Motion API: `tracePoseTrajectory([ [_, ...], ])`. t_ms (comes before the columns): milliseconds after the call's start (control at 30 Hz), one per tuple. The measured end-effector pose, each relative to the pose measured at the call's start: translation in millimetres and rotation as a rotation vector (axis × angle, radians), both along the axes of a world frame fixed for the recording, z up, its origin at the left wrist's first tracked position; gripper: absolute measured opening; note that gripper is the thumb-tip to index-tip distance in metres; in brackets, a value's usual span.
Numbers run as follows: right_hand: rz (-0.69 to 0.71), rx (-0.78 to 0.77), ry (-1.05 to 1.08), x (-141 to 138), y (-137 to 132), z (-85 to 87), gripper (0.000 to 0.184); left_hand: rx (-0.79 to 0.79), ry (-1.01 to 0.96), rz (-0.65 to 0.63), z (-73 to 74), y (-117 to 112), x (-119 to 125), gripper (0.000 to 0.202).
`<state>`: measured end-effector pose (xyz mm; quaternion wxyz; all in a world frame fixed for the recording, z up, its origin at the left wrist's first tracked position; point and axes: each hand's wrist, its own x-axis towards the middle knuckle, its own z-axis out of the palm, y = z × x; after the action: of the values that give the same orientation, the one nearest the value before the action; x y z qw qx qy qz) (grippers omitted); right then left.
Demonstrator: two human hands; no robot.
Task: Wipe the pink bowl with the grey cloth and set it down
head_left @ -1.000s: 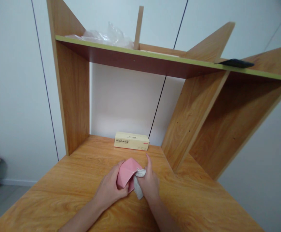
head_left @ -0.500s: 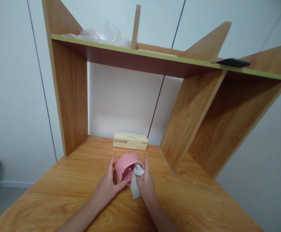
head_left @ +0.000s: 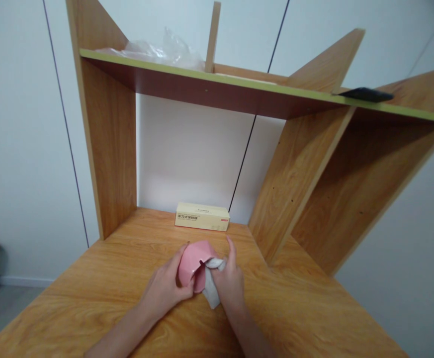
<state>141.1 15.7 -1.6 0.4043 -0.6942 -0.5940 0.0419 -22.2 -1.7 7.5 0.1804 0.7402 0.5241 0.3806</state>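
Observation:
A glossy pink ashtray [head_left: 196, 256] with faceted sides and a notch in its rim is held tilted just above the desk, its opening turned toward me and to the right. My left hand [head_left: 170, 283] grips it from the left, thumb at the rim and fingers around the outer side. In my right hand [head_left: 230, 278] is a light grey cloth [head_left: 211, 288], partly pushed into the opening, with its loose end hanging down. The right index finger points up, off the ashtray. Part of the ashtray's inside is hidden by the cloth.
Behind the ashtray a long cream box [head_left: 202, 217] lies on the wooden desk [head_left: 101, 293]. Overhead runs a shelf [head_left: 202, 82] bearing a clear plastic bag [head_left: 164, 52] and a flat black object [head_left: 366, 94]. Upright wooden panels [head_left: 299, 174] stand to the right.
The ashtray has been turned in my hands, so less of its inside shows and a rim notch faces me. My right fingers have come off its outer side, the index finger now raised.

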Motion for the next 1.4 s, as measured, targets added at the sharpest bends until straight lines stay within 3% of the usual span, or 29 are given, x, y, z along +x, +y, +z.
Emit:
tracePoseTrajectory([
  [233, 0.155, -0.029, 0.1, 0, 0, -4.9, 0.066, 0.049, 0.04, -0.044, 5.0, -4, 0, 0.071],
  [467, 0.27, 0.026, 0.104, 2, -1, -6.2, 0.062, 0.096, 0.042, 0.007, 5.2, -3, -2, 0.062],
  [633, 0.314, 0.092, 0.457, -1, 4, -13.4, 0.06, 0.013, -0.133, 0.012, -0.7, 0, 1, 0.078],
  [733, 0.371, 0.173, 0.676, -4, 7, -15.3, 0.063, -0.005, -0.198, -0.077, -8.0, -1, 6, 0.088],
  [800, 0.393, 0.198, 0.729, -6, 8, -14.3, 0.063, -0.008, -0.256, -0.131, -11.1, -3, 10, 0.083],
  [933, 0.319, 0.124, 0.622, -6, 7, -9.5, 0.064, 0.044, -0.295, -0.129, -10.6, -3, 12, 0.073],
  [1067, 0.193, 0.08, 0.494, -5, 7, -5.4, 0.067, 0.088, -0.181, -0.05, -5.3, -1, 7, 0.073],
  [1200, 0.184, 0.082, 0.411, -2, 7, -4.2, 0.069, 0.086, -0.005, 0.024, 0.3, -2, 3, 0.074],
  [1400, 0.199, 0.095, 0.308, 2, 2, -5.7, 0.064, 0.122, 0.106, -0.007, 3.9, -5, 0, 0.074],
])
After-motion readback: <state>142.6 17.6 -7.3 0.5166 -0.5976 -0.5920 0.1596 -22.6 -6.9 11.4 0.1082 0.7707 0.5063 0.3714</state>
